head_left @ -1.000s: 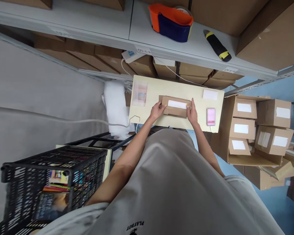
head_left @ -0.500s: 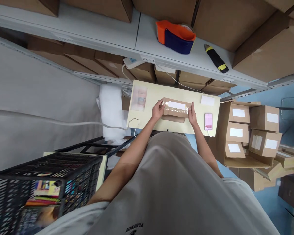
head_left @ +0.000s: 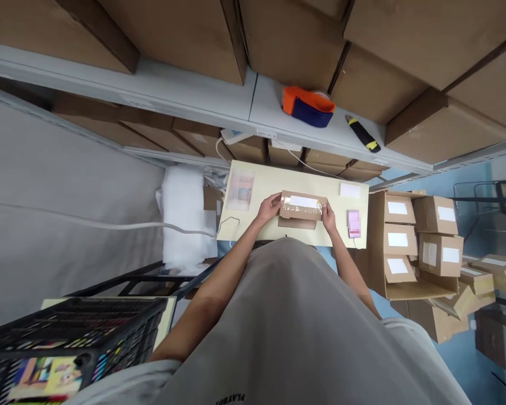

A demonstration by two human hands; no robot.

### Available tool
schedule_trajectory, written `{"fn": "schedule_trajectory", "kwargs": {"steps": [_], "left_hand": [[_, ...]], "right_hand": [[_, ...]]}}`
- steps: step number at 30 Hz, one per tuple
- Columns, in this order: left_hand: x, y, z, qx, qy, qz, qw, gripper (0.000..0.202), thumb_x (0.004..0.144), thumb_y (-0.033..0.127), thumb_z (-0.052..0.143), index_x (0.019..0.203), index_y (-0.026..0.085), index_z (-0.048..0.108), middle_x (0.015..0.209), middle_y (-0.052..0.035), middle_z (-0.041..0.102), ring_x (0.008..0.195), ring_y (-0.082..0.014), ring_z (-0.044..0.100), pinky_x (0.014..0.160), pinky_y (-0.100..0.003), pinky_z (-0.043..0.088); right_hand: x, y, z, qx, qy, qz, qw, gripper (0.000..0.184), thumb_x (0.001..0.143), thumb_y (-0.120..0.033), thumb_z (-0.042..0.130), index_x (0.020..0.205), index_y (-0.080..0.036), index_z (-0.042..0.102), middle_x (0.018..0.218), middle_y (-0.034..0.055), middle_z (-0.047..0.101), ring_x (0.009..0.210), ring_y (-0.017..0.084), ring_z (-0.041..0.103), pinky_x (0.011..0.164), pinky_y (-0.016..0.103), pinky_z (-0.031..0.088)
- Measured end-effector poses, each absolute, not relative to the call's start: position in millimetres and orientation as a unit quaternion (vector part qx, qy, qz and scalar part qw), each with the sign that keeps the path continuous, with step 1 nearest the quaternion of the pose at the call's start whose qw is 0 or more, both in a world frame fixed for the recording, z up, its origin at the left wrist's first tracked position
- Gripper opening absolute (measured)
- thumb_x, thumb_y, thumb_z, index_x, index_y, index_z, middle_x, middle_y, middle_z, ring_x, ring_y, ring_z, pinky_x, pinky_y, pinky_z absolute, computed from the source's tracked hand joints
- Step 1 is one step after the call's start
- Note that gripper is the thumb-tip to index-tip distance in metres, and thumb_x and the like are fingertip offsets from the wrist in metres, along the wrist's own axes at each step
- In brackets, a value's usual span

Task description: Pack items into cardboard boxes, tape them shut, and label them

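Observation:
A small cardboard box (head_left: 300, 214) with a white label (head_left: 304, 201) and shiny clear tape is held over the pale yellow table (head_left: 257, 229). My left hand (head_left: 270, 207) grips its left end, and my right hand (head_left: 328, 217) grips its right end. Below the box, a brown cardboard surface (head_left: 297, 223) shows on the table; whether it is a separate piece I cannot tell. To the right of my right hand lies a phone (head_left: 353, 224) with a pink screen, and a white paper (head_left: 349, 190) is behind it.
An orange and blue tape dispenser (head_left: 307, 107) and a black-yellow utility knife (head_left: 363, 134) rest on the grey shelf (head_left: 194, 98), among large cartons. An open carton (head_left: 373, 247) with several labelled boxes stands right. White wrap (head_left: 182, 214) and a black crate (head_left: 71, 326) are left.
The camera view has shifted, so the shelf and table appear lower in the picture. Both hands keep hold of the box, and the right fingers now curl more closely around its end.

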State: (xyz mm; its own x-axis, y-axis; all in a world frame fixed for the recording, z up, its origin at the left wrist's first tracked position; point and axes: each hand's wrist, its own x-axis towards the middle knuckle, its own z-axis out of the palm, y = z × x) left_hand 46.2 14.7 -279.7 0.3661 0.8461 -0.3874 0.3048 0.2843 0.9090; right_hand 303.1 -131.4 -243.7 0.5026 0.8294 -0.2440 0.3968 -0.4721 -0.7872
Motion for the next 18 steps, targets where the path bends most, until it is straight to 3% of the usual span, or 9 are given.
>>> {"fn": "schedule_trajectory", "kwargs": {"steps": [4, 6, 9, 12, 15, 18], "left_hand": [[53.8, 39.8, -249.4, 0.583, 0.528, 0.230, 0.573, 0.043, 0.079, 0.032, 0.088, 0.120, 0.019, 0.083, 0.128, -0.0156, 0.085, 0.119, -0.0349, 0.082, 0.114, -0.051, 0.065], [66.1, 59.4, -224.1, 0.593, 0.531, 0.258, 0.547, 0.037, 0.080, 0.025, 0.085, 0.117, 0.021, 0.084, 0.134, -0.0167, 0.082, 0.125, -0.0356, 0.080, 0.119, -0.052, 0.062], [93.6, 93.1, -168.1, 0.622, 0.495, 0.331, 0.509, 0.027, 0.094, 0.023, 0.072, 0.119, 0.024, 0.084, 0.146, -0.0140, 0.077, 0.137, -0.0311, 0.074, 0.122, -0.047, 0.059], [118.7, 120.2, -101.0, 0.671, 0.408, 0.444, 0.431, 0.020, 0.101, 0.022, 0.067, 0.110, 0.024, 0.085, 0.130, -0.0097, 0.083, 0.129, -0.0270, 0.077, 0.122, -0.046, 0.059], [129.9, 131.4, -49.9, 0.666, 0.372, 0.503, 0.406, 0.015, 0.095, 0.016, 0.071, 0.098, 0.023, 0.084, 0.124, -0.0077, 0.085, 0.122, -0.0258, 0.079, 0.117, -0.045, 0.062], [128.1, 128.0, -32.2, 0.640, 0.376, 0.513, 0.430, 0.016, 0.095, 0.013, 0.070, 0.098, 0.021, 0.083, 0.118, -0.0076, 0.087, 0.115, -0.0245, 0.082, 0.111, -0.043, 0.065]], "right_hand": [[299.4, -110.5, -216.3, -0.826, -0.399, 0.268, 0.294, 0.069, 0.110, -0.054, 0.045, 0.159, -0.008, 0.061, 0.159, 0.0273, 0.071, 0.155, 0.039, 0.062, 0.134, 0.059, 0.047], [299.0, -84.7, -191.2, -0.823, -0.446, 0.208, 0.285, 0.067, 0.107, -0.044, 0.049, 0.161, -0.005, 0.059, 0.167, 0.0310, 0.062, 0.160, 0.041, 0.057, 0.138, 0.064, 0.042], [299.5, -27.1, -135.8, -0.779, -0.549, 0.071, 0.295, 0.065, 0.110, -0.037, 0.043, 0.169, -0.013, 0.052, 0.174, 0.0260, 0.055, 0.164, 0.039, 0.051, 0.139, 0.066, 0.038], [300.2, 40.2, -75.6, -0.721, -0.621, -0.023, 0.307, 0.063, 0.114, -0.038, 0.041, 0.174, -0.020, 0.046, 0.175, 0.0205, 0.054, 0.166, 0.037, 0.047, 0.142, 0.066, 0.032], [299.3, 98.9, -36.8, -0.708, -0.659, -0.025, 0.253, 0.065, 0.110, -0.031, 0.046, 0.172, -0.011, 0.044, 0.166, 0.0260, 0.060, 0.159, 0.042, 0.052, 0.139, 0.070, 0.034], [298.7, 138.7, -25.9, -0.737, -0.649, 0.029, 0.185, 0.064, 0.103, -0.023, 0.054, 0.162, 0.000, 0.049, 0.155, 0.0341, 0.067, 0.152, 0.048, 0.057, 0.134, 0.071, 0.038]]}}
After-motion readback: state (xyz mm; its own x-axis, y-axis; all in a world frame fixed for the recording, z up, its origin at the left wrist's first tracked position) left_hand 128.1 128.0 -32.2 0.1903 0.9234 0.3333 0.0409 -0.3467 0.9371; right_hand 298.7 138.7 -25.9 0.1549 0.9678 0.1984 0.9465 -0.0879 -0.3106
